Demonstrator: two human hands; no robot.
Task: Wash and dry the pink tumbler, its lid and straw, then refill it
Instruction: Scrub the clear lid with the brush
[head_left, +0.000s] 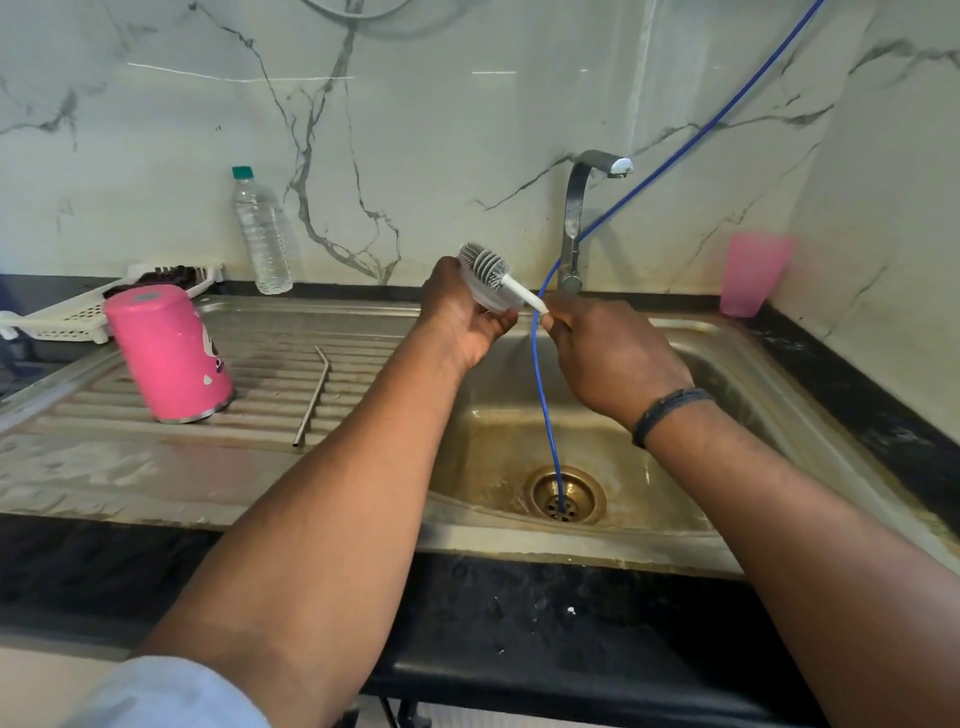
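Two hands busy | left hand (470, 317) grips clear lid (485, 296) | right hand (613, 358) holds grey-bristled brush (491, 267) against it

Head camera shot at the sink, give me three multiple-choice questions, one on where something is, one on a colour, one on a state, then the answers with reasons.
1. Where does the straw lie?
A. in the basin
B. on the drainboard
C. in the tumbler

2. What colour is the bottle cap?
A. green
B. red
C. white

3. How does the tumbler stand?
A. upright, mouth up
B. flat on its side
C. upside down

Answers:
1 B, the straw rests on the ridged drainboard, right of the tumbler.
2 A, the cap on the clear bottle is green.
3 C, its closed base faces up and its rim meets the drainboard, tilted a little.
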